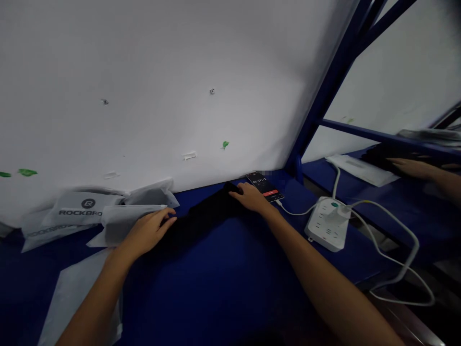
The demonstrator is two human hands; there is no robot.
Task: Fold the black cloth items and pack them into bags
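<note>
A long black piece of fabric [211,206] lies across the blue tabletop; its exact kind is too dark to make out. At its right end, my right hand [250,196] is closed on the fabric, fingers curled over its edge. My left hand [153,230] is by the other end, with thumb and fingers apart. It hovers over or rests lightly on the cloth there; contact is hard to judge. Right behind that hand is a frosted zip bag [120,226] with something dark inside. Another frosted bag [77,283] lies flat beneath my left forearm.
Printed ROCKBROS bags [79,209] lean against the white wall [154,96]. A phone [264,185] showing a timer is plugged in beside my right hand. Farther right are a white power strip [327,226], looping cables and a blue frame post [317,105]. Another person's hand [410,168] works beyond it.
</note>
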